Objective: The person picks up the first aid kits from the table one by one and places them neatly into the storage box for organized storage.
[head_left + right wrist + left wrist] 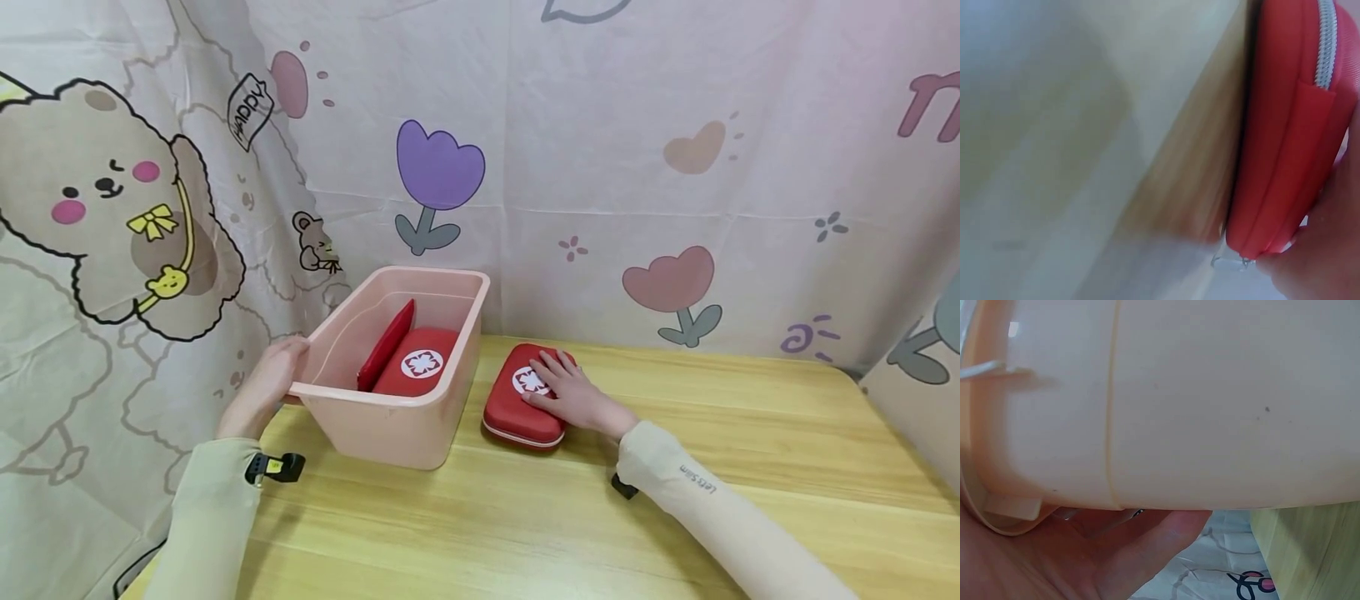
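A pink plastic bin (382, 429) stands on the table, tilted slightly in the view. My left hand (272, 375) grips its left rim near the front corner; in the left wrist view the bin's wall (1229, 406) fills most of the frame above that hand (1085, 562). Inside the bin lie a red zip case (397, 375) with a white emblem and a thin red item (387, 346) leaning beside it. To the right, another red zip case (517, 412) lies flat on the table, and my right hand (573, 396) rests on its top with fingers spread. Its zipper (1325, 47) shows in the right wrist view.
The wooden table (465, 533) runs up to a printed curtain (570, 167) at the back. More curtain hangs along the left side, close to the left arm. The table's right edge slants away at the far right.
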`<state>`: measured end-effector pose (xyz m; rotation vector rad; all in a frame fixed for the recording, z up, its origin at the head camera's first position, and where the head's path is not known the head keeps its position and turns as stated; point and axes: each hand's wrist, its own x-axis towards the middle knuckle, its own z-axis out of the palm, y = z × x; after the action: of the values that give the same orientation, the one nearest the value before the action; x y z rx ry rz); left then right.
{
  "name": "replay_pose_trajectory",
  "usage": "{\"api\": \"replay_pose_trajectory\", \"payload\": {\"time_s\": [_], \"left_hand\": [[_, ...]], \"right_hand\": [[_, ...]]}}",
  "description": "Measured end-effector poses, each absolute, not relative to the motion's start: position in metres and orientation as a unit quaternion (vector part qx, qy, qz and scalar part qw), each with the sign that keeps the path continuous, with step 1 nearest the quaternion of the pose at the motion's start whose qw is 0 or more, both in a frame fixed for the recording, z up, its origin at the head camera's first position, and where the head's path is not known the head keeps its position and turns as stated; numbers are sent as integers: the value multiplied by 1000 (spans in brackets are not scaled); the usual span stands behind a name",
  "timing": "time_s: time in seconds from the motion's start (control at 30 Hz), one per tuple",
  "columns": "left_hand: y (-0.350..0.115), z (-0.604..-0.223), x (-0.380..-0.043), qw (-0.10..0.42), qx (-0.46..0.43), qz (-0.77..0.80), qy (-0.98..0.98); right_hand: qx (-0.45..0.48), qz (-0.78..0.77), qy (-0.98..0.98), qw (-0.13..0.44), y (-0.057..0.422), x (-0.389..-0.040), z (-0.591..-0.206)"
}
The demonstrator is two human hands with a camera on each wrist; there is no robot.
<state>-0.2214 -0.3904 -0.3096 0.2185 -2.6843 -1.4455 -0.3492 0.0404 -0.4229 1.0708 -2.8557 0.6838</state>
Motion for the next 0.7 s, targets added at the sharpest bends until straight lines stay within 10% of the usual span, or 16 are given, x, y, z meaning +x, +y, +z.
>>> {"api": "replay_pose_trajectory", "payload": {"time_s": [0.7], "left_hand": [[-390,-311,-223,55,73,-463,-882]], "right_hand": [[385,185,-904,-27,57,-361,-423]]}}
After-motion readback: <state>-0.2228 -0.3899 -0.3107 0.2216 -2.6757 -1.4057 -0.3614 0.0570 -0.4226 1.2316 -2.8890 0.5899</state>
